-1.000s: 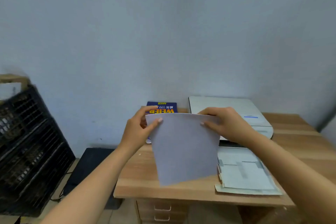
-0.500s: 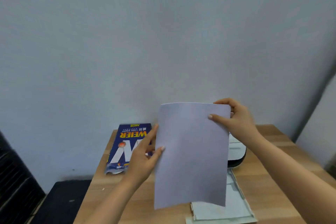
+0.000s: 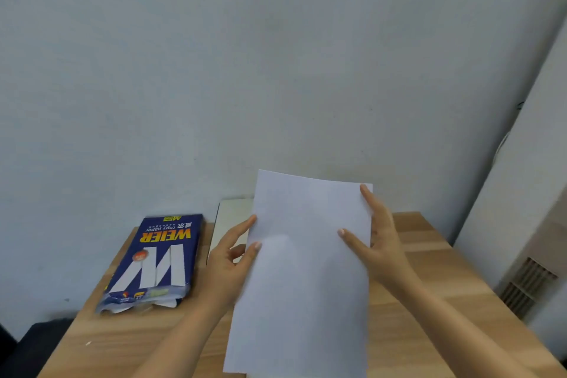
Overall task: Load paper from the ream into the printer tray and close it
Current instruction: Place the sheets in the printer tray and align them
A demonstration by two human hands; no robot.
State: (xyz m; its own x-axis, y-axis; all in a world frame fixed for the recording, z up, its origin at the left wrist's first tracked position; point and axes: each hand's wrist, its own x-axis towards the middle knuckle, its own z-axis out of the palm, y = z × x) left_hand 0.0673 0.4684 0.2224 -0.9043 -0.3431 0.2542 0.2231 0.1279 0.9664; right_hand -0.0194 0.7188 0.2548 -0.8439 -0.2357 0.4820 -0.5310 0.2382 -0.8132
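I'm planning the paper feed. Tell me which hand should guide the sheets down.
Right, probably. The right hand lies flat along the paper stack edge with a long grip; the left hand only pinches near the ream.

The paper stack [image 3: 306,270] is plain white with a faint bluish cast. Left of it, the ream [image 3: 156,261] wears a dark blue wrapper with big white stripes forming a W, yellow-orange lettering, a small orange-red round badge and a torn whitish end. The worktop [image 3: 429,270] under the stack shows light wood-grain planks. Behind the stack, the wall [image 3: 245,70] is pale grey-blue.
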